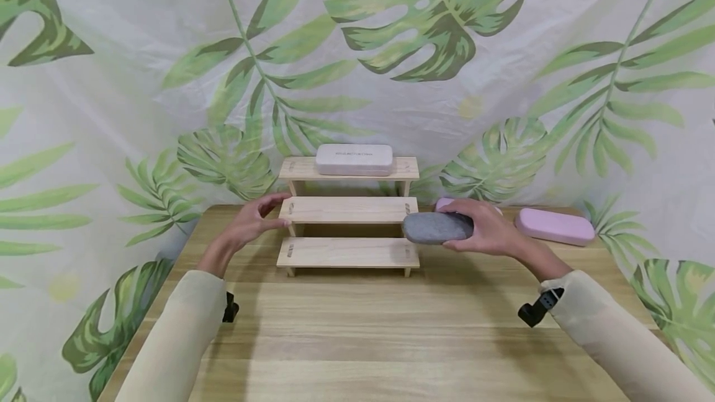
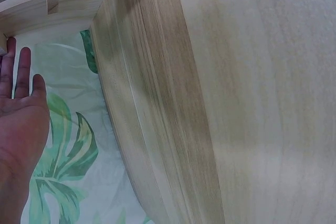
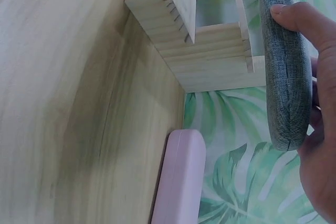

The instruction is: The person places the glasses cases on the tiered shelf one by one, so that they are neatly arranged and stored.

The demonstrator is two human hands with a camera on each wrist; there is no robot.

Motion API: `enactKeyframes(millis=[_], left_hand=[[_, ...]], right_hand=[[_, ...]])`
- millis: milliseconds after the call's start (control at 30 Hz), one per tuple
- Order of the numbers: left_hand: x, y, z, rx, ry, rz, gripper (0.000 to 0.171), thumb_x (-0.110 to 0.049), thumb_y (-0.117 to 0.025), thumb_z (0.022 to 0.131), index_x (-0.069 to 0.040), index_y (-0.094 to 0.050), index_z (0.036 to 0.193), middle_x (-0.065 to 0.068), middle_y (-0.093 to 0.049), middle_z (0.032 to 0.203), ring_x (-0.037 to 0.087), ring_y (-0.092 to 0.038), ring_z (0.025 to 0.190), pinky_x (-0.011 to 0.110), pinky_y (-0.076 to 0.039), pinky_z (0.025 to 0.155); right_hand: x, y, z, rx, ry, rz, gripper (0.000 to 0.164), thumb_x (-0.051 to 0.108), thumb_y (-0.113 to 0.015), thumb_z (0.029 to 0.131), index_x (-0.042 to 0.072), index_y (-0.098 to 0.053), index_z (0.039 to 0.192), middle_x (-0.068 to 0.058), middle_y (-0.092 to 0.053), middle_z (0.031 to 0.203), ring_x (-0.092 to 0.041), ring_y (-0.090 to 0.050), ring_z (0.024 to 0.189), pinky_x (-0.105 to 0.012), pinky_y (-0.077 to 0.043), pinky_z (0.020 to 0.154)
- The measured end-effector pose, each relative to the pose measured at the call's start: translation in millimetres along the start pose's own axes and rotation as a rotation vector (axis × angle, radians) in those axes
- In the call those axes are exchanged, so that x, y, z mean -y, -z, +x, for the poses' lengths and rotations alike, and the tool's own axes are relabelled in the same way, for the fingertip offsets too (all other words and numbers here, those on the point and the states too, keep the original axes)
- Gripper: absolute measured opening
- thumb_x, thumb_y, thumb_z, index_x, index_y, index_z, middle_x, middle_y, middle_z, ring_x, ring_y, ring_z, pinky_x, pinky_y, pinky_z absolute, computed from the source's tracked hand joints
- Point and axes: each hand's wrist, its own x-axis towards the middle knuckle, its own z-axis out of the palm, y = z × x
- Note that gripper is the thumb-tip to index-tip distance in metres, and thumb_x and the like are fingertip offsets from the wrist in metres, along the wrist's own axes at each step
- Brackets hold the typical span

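Note:
My right hand (image 1: pixel 491 228) grips a grey fabric-covered glasses case (image 1: pixel 436 228), thumb on one side and fingers on the other. In the head view the case overlaps the right end of the middle step of a small three-tier wooden stand (image 1: pixel 346 253). The right wrist view shows the grey case (image 3: pixel 286 77) held up beside the stand's side panel. At the stand's left end, my left hand (image 1: pixel 254 225) has its fingertips at the middle step, fingers extended. A white glasses case (image 1: pixel 354 160) with dark lettering lies on the top step.
A pink glasses case (image 1: pixel 555 226) lies at the table's back right. Another pinkish case (image 1: pixel 444 203) is mostly hidden behind my right hand. The wooden table (image 1: pixel 357 340) backs onto a leaf-patterned cloth (image 1: pixel 391 104). Dark wrist devices (image 1: pixel 540 307) sit at both sleeves.

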Motion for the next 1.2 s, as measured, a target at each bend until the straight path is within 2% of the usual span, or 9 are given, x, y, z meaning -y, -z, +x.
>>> enactKeyframes(millis=[233,467,700,1200], left_hand=[[-1.4,-0.4,-0.4,-0.006,-0.006,0.0,0.07,-0.025,-0.083,0.095,-0.013,-0.052,0.157,0.014,-0.042,0.165,0.038,-0.028,0.158,0.056,-0.018,0.131],[-2.2,-0.8,0.0,0.0,-0.002,-0.007,0.07,-0.025,-0.083,0.095,-0.013,-0.051,0.157,0.015,-0.042,0.166,0.038,-0.027,0.159,0.056,-0.017,0.131],[-1.7,-0.9,-0.1,0.0,-0.004,-0.017,0.07,-0.024,-0.083,0.095,-0.012,-0.051,0.157,0.015,-0.042,0.165,0.039,-0.028,0.158,0.056,-0.018,0.131],[-1.9,-0.3,-0.5,0.0,-0.004,-0.011,0.07,-0.024,-0.083,0.095,-0.013,-0.052,0.156,0.015,-0.043,0.165,0.038,-0.027,0.159,0.057,-0.018,0.131]], right_hand=[[3.9,-1.9,11.0,0.043,-0.013,0.026,0.06,0.031,-0.094,0.078,0.012,-0.073,0.131,-0.01,-0.072,0.132,-0.035,-0.067,0.123,-0.051,-0.059,0.089],[7.5,-5.1,21.4,0.042,0.015,0.029,0.059,0.031,-0.093,0.079,0.013,-0.074,0.131,-0.007,-0.074,0.126,-0.029,-0.07,0.114,-0.046,-0.058,0.084],[14.2,-6.8,34.0,0.067,0.006,0.057,0.064,0.032,-0.092,0.081,0.007,-0.071,0.135,-0.013,-0.072,0.13,-0.03,-0.069,0.112,-0.045,-0.059,0.081],[24.8,-14.7,62.8,0.057,0.033,0.038,0.063,0.031,-0.093,0.08,0.008,-0.072,0.135,-0.011,-0.073,0.127,-0.029,-0.069,0.111,-0.045,-0.058,0.081]])
